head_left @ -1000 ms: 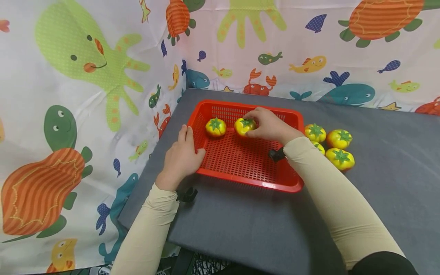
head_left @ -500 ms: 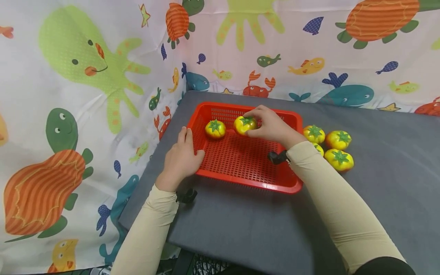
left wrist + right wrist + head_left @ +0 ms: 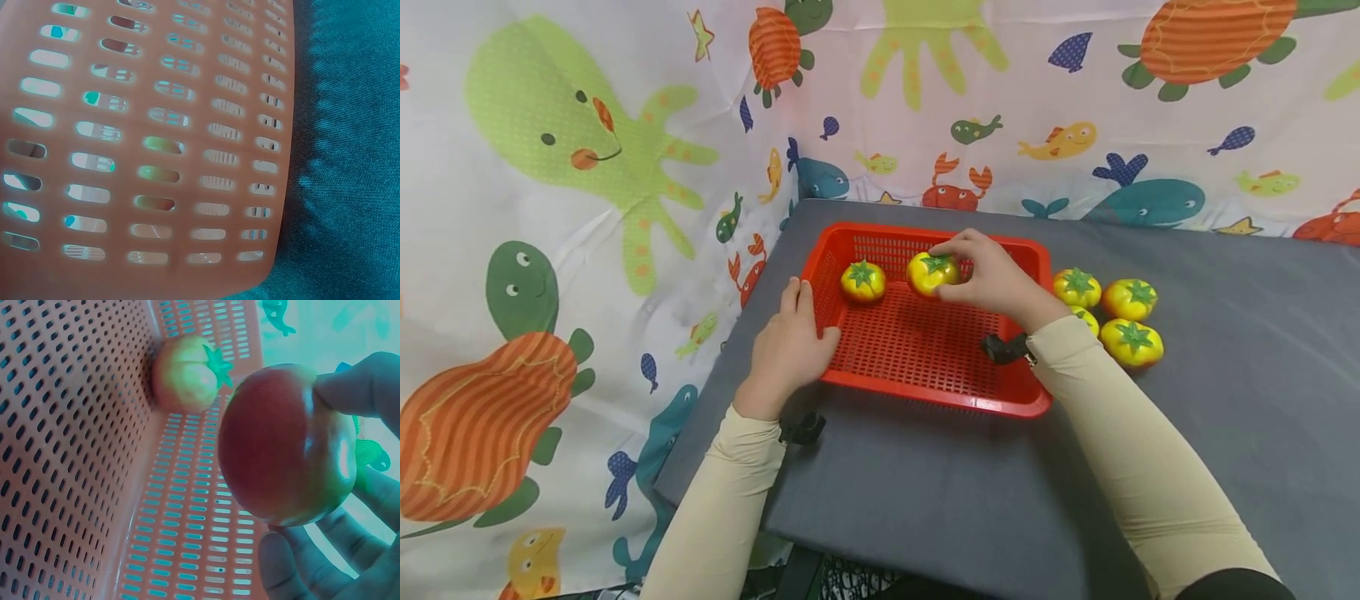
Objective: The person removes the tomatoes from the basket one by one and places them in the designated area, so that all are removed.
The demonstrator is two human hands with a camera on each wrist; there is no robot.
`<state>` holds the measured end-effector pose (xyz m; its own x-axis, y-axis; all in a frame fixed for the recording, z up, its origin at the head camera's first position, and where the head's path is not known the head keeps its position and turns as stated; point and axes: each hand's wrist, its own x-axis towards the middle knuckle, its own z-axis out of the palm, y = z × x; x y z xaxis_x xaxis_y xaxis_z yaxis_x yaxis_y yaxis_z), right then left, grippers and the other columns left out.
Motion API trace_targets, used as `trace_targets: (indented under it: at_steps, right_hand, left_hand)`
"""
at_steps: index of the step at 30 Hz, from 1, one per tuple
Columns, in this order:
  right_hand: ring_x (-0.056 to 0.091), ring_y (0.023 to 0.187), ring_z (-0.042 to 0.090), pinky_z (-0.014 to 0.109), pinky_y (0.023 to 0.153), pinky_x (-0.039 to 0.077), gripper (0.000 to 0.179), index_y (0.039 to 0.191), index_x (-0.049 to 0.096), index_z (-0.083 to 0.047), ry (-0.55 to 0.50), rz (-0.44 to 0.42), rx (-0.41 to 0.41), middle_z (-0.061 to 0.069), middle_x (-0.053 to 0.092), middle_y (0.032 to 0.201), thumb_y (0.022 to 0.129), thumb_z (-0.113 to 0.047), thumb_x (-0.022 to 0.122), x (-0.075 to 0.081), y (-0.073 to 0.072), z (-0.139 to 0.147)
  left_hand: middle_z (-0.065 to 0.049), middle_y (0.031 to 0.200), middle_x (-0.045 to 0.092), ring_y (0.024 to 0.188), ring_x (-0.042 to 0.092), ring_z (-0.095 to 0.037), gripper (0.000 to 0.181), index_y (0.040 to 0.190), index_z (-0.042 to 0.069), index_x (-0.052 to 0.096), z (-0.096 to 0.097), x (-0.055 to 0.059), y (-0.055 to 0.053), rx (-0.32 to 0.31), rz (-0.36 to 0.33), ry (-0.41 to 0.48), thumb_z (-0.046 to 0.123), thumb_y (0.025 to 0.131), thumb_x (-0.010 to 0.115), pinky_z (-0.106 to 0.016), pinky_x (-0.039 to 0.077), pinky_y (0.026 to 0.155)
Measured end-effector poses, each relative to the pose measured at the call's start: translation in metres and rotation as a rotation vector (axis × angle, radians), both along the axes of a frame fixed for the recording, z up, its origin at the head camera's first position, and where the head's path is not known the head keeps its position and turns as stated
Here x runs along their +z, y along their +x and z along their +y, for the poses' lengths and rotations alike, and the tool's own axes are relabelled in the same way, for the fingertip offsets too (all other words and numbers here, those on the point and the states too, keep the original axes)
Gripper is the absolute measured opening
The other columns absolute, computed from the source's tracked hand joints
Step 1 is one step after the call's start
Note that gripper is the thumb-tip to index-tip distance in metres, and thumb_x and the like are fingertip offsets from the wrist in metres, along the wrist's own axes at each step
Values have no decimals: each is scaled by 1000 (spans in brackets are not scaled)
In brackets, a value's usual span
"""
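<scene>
A red plastic basket [image 3: 925, 400] with slotted walls stands on the grey table. Inside it, toward the back left, sits a yellow-red toy tomato [image 3: 863, 282] with a green leafy top. My right hand [image 3: 996, 275] grips a second toy tomato [image 3: 932, 273] over the basket, thumb on one side and fingers on the other. Up close in the right wrist view, the held tomato [image 3: 284, 447] shows its smooth red underside. My left hand [image 3: 786, 346] rests its straight fingers along the basket's left rim. Only the basket's slotted wall [image 3: 187, 137] and the tabletop fill the left wrist view.
Several more toy tomatoes [image 3: 1131, 343] lie grouped on the table [image 3: 1247, 383] just right of the basket, one partly hidden by the right sleeve. A curtain [image 3: 970, 58] printed with sea animals hangs along the table's back and left sides.
The view has shifted slightly. My right hand still holds the tomato at nearly the same spot over the basket, and my left hand stays at the rim.
</scene>
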<state>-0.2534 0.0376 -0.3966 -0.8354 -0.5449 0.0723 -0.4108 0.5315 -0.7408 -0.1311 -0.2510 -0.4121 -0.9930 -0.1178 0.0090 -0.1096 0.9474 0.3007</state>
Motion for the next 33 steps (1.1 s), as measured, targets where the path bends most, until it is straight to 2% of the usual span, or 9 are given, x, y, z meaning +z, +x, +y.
trace_targets:
  at_steps: [7,12,16,19,24,33]
  right_hand:
    - [49,102,20,36,78,49,56,130,60,-20,-31,15,7,-2,50,119,77,-28,80,1,5,7]
    - [51,114,21,41,84,51,61,132,56,-17,-55,0,-7,-3,53,125,78,-28,81,3,11,13]
    - [51,120,22,45,89,51,64,131,52,-16,-89,-28,-50,-1,53,130,77,-28,82,4,15,19]
    - [51,120,22,47,90,50,60,125,50,-18,-103,-34,-91,0,54,128,76,-27,83,4,18,24]
    - [55,116,23,48,90,51,52,115,54,-15,-114,-13,-112,3,59,123,75,-28,83,4,24,30]
    - [57,111,24,49,88,52,50,115,58,-15,-134,40,-123,3,60,120,75,-32,84,14,37,39]
  left_hand:
    - [-13,161,17,95,60,-35,84,156,4,19,1,-3,-1,-5,10,-3,42,90,54,-53,54,76]
    - [-13,161,17,94,60,-35,84,156,4,19,1,-3,-1,-6,6,-2,41,90,55,-52,54,74]
    - [-14,161,17,94,60,-35,83,155,4,20,0,-2,-1,-7,11,1,40,90,56,-52,54,73]
    - [-14,161,17,95,60,-35,83,156,4,19,0,-3,-1,-9,9,1,40,90,54,-53,54,74]
    - [-13,161,15,97,59,-36,83,156,5,18,-2,-4,-1,-11,6,4,40,90,54,-54,53,77]
    - [-13,162,15,98,59,-36,82,156,5,17,0,-3,-1,-13,5,-3,41,90,51,-53,53,76]
